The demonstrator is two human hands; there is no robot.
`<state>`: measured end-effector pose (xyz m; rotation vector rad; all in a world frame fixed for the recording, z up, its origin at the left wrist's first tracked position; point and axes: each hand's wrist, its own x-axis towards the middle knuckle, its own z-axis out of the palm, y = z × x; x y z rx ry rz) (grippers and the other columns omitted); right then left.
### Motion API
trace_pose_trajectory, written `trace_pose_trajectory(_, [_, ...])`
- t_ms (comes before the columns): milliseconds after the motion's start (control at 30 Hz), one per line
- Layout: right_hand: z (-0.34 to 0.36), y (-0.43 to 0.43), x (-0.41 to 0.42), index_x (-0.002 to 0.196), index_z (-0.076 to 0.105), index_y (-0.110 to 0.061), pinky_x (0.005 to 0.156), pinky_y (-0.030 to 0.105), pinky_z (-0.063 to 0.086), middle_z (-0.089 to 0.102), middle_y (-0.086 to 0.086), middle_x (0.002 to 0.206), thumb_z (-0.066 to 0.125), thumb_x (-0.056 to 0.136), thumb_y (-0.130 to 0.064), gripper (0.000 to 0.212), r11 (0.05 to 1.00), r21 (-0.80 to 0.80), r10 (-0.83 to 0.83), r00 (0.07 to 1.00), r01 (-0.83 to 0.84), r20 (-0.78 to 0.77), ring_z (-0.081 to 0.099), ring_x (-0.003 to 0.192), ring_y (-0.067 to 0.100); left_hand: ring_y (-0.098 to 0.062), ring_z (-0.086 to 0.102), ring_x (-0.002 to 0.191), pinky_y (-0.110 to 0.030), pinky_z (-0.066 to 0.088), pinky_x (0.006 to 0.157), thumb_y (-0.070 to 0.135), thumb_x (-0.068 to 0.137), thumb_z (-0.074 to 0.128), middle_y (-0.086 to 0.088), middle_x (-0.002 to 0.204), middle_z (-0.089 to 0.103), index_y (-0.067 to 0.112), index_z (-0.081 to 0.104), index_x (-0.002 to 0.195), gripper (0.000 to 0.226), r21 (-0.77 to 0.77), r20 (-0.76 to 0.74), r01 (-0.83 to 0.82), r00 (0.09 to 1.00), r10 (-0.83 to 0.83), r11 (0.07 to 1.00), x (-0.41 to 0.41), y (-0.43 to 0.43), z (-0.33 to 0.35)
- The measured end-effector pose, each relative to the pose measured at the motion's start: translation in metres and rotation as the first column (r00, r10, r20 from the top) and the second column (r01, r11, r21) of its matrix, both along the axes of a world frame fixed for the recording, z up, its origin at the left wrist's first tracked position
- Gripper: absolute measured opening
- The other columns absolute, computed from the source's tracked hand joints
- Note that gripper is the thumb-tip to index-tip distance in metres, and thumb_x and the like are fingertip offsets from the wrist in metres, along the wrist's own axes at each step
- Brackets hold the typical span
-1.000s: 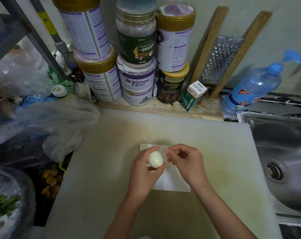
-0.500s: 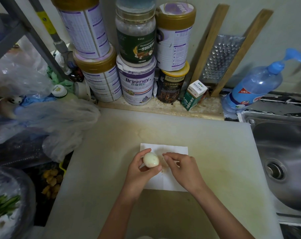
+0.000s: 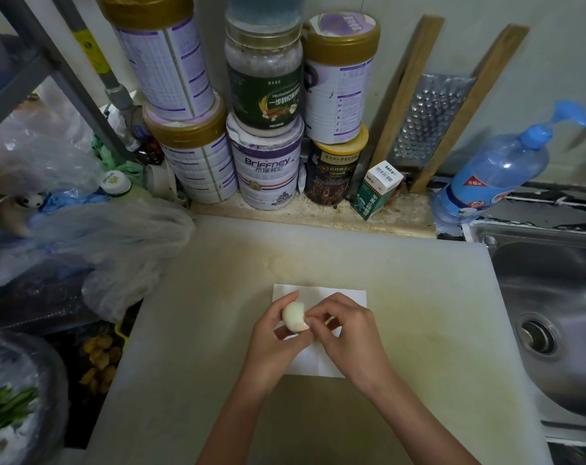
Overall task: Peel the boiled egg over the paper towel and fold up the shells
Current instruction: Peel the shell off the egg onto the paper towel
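Your left hand (image 3: 275, 340) clamps the egg (image 3: 295, 316) just above the towel (image 3: 321, 360), over its left half. Right hand (image 3: 348, 333) has fingertips pinched together at the egg's right side, prob. on a bit of shell; can't tell for sure. Keep the egg low & over the towel so bits drop on it. Peel w/ small pulls, rotate the egg w/ your left hand, don't gouge the white.
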<state>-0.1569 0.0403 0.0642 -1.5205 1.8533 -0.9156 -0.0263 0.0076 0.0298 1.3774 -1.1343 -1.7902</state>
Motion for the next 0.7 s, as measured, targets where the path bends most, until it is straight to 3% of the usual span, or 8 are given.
trace_pose_trajectory(100, [0.0,0.0,-0.002,0.077,0.066,-0.013,0.064,0.021,0.05,0.063,-0.005,0.079,0.063,0.083,-0.008,0.009,1.0,-0.012,0.007,0.999,-0.007,-0.053,0.058,0.068,0.007,-0.01,0.069,0.095,-0.015,0.052,0.07,0.005,0.073,0.078,0.003,0.115,0.066,0.036,0.06,0.113,0.054,0.002,0.001,0.001,1.0,-0.001,1.0,-0.001,-0.001,0.001])
trace_pose_trajectory(200, [-0.004,-0.004,-0.011,0.07,0.066,-0.016,0.06,0.016,0.047,0.064,-0.008,0.073,0.067,0.079,-0.008,0.012,0.993,0.016,-0.116,0.993,0.116,-0.023,0.059,0.067,0.006,-0.005,0.07,0.081,-0.015,0.051,0.064,0.006,0.069,0.081,-0.005,0.112,0.066,0.03,0.061,0.112,0.053,0.016,0.003,-0.031,1.0,0.031,0.999,-0.001,-0.002,0.001])
trace_pose_trajectory(367, [-0.018,-0.007,-0.025,0.067,0.069,-0.015,0.065,0.027,0.053,0.068,-0.01,0.065,0.07,0.077,-0.014,0.01,0.954,0.26,-0.135,0.989,0.146,-0.059,0.062,0.061,0.006,0.001,0.066,0.074,-0.013,0.051,0.065,0.009,0.069,0.082,-0.005,0.104,0.07,0.025,0.061,0.11,0.049,0.014,0.061,-0.059,0.996,0.058,0.998,0.004,-0.002,0.0])
trace_pose_trajectory(500, [-0.025,-0.004,-0.024,0.063,0.065,-0.018,0.062,0.027,0.051,0.066,-0.008,0.061,0.071,0.076,-0.019,0.015,0.94,0.311,-0.119,0.99,0.137,-0.074,0.059,0.057,0.009,0.001,0.066,0.078,-0.008,0.048,0.065,0.013,0.068,0.083,0.001,0.097,0.072,0.028,0.061,0.107,0.046,-0.024,0.094,-0.056,0.994,0.058,0.998,0.007,-0.002,0.0])
trace_pose_trajectory(567, [-0.026,-0.001,-0.022,0.075,0.072,-0.019,0.068,0.025,0.05,0.071,-0.006,0.075,0.064,0.081,-0.008,0.015,0.936,0.345,-0.044,0.996,0.069,-0.08,0.059,0.062,0.01,0.002,0.065,0.075,-0.008,0.048,0.064,0.011,0.067,0.083,0.0,0.095,0.072,0.026,0.061,0.105,0.046,-0.029,0.097,-0.055,0.994,0.058,0.998,0.007,-0.002,-0.001])
trace_pose_trajectory(633, [-0.026,0.001,-0.02,0.093,0.074,-0.017,0.076,0.022,0.049,0.073,-0.005,0.095,0.054,0.083,0.001,0.028,0.933,0.359,0.011,0.996,0.022,-0.089,0.064,0.076,0.013,0.002,0.065,0.074,-0.009,0.048,0.063,0.009,0.066,0.084,-0.002,0.094,0.071,0.023,0.059,0.104,0.047,-0.044,0.102,-0.043,0.994,0.047,0.998,0.007,-0.001,-0.003])
trace_pose_trajectory(700, [-0.021,0.002,-0.02,0.096,0.074,-0.018,0.08,0.023,0.051,0.074,-0.004,0.096,0.056,0.085,-0.005,0.025,0.945,0.324,-0.022,0.999,0.036,-0.047,0.066,0.081,0.013,-0.001,0.066,0.076,-0.009,0.048,0.063,0.009,0.065,0.084,-0.004,0.095,0.071,0.022,0.058,0.103,0.049,-0.064,0.117,-0.021,0.993,0.029,0.998,0.007,0.0,-0.004])
